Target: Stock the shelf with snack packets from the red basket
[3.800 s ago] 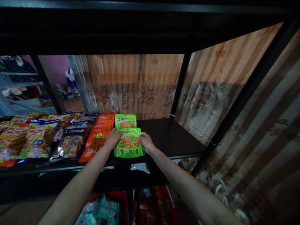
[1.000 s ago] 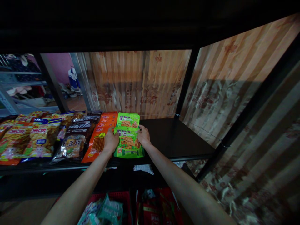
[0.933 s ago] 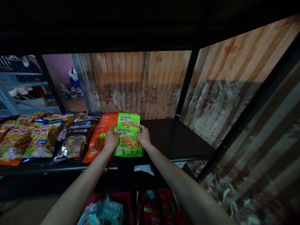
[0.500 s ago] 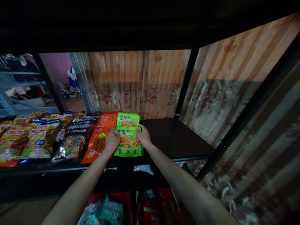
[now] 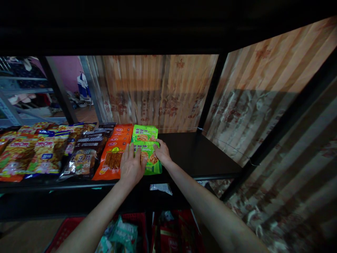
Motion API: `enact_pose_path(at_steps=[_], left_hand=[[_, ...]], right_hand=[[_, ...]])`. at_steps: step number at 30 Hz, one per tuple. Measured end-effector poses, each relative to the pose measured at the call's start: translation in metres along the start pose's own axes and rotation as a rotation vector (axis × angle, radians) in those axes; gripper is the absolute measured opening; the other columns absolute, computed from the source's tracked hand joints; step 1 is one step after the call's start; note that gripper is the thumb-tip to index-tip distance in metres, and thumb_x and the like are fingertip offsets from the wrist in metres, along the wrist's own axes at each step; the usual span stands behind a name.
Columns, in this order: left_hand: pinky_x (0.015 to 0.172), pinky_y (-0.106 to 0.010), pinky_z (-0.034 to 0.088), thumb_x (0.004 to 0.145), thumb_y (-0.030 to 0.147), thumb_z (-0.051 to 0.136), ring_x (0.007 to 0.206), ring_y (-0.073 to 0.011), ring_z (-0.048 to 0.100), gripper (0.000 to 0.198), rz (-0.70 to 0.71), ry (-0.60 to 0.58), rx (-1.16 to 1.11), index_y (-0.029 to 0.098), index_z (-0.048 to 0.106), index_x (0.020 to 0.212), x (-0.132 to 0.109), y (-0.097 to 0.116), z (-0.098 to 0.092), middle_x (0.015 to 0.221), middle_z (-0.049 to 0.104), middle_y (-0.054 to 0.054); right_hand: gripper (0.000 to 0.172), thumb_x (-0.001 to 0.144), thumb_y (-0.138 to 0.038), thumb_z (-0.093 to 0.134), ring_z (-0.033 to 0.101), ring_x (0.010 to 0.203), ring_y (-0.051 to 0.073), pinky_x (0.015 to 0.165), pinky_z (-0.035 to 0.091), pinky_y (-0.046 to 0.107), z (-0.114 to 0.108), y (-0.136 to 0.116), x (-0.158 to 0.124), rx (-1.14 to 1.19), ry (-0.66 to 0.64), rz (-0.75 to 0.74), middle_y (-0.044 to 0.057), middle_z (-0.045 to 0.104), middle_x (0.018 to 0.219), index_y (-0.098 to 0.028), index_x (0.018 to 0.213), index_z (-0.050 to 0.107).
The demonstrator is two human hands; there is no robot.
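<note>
Two green snack packets lie overlapped on the black shelf [image 5: 200, 154]. The front green packet [image 5: 154, 168] partly covers the back green packet [image 5: 144, 131]. My left hand [image 5: 131, 168] rests flat over the left part of the front packet, its fingers outstretched and hiding some of the print. At the opposite edge, my right hand [image 5: 162, 153] pinches that packet, thumb on its face. Directly left of the green pair is a row of overlapping orange snack packets [image 5: 113, 160], whose right edge my left hand partly covers.
Dark potato-chip bags [image 5: 80, 161] and yellow-red snack bags [image 5: 46, 153] fill the shelf farther left. Below stand a red basket [image 5: 61, 230] holding teal packets [image 5: 125, 232] and a container of red packets [image 5: 170, 239]. Black posts [image 5: 210, 95] and patterned curtains [image 5: 158, 88] border the shelf.
My left hand has let go of the front packet's left edge and now lies flat across its face. My right hand stays at the right edge. The view has shifted slightly.
</note>
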State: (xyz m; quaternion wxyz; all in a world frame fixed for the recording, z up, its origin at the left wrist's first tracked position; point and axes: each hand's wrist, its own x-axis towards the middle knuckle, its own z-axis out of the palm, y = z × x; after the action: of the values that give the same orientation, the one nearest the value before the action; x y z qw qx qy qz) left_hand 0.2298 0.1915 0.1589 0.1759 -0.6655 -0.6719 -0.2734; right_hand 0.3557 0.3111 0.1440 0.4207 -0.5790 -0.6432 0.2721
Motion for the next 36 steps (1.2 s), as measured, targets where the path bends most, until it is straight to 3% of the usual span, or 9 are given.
enact_pose_path(at_steps=[6, 11, 19, 27, 36], left_hand=[[0.105, -0.056, 0.033, 0.088, 0.049, 0.042, 0.134, -0.0361, 0.034, 0.058, 0.032, -0.130, -0.015, 0.015, 0.049, 0.134, -0.026, 0.020, 0.000, 0.144, 0.041, -0.020], [0.108, -0.054, 0.030, 0.087, 0.050, 0.043, 0.135, -0.0355, 0.033, 0.061, 0.037, -0.101, -0.002, 0.013, 0.048, 0.134, -0.025, 0.020, 0.005, 0.143, 0.042, -0.021], [0.106, -0.051, 0.034, 0.087, 0.046, 0.046, 0.134, -0.0346, 0.036, 0.059, 0.033, -0.068, -0.019, 0.011, 0.048, 0.133, -0.026, 0.018, 0.010, 0.142, 0.043, -0.021], [0.105, -0.052, 0.035, 0.085, 0.045, 0.049, 0.133, -0.0337, 0.037, 0.057, 0.055, 0.000, -0.053, 0.010, 0.050, 0.130, -0.025, 0.017, 0.016, 0.140, 0.045, -0.021], [0.107, -0.052, 0.034, 0.087, 0.045, 0.046, 0.135, -0.0317, 0.035, 0.055, 0.063, 0.020, -0.105, 0.012, 0.047, 0.130, -0.026, 0.015, 0.021, 0.139, 0.047, -0.019]], right_hand=[[0.039, 0.082, -0.024, 0.054, 0.057, 0.107, 0.021, 0.096, 0.041, 0.031, -0.004, 0.000, 0.000, -0.009, -0.015, 0.005, 0.010, 0.061, 0.114, -0.019, 0.120, 0.059], [0.040, 0.081, -0.024, 0.054, 0.057, 0.107, 0.021, 0.096, 0.041, 0.033, -0.006, 0.001, 0.001, -0.011, -0.007, -0.051, 0.010, 0.062, 0.114, -0.018, 0.120, 0.059], [0.040, 0.080, -0.026, 0.054, 0.063, 0.086, 0.016, 0.086, 0.048, 0.031, 0.002, 0.012, 0.007, 0.114, -0.004, -0.058, 0.006, 0.066, 0.103, -0.021, 0.120, 0.057], [0.040, 0.080, -0.026, 0.056, 0.064, 0.088, 0.016, 0.086, 0.049, 0.032, 0.009, 0.022, 0.011, 0.266, -0.018, -0.079, 0.004, 0.068, 0.107, -0.024, 0.120, 0.055], [0.038, 0.080, -0.031, 0.055, 0.064, 0.093, 0.015, 0.086, 0.048, 0.030, 0.010, 0.021, 0.009, 0.261, -0.022, -0.048, 0.005, 0.067, 0.110, -0.022, 0.117, 0.056]])
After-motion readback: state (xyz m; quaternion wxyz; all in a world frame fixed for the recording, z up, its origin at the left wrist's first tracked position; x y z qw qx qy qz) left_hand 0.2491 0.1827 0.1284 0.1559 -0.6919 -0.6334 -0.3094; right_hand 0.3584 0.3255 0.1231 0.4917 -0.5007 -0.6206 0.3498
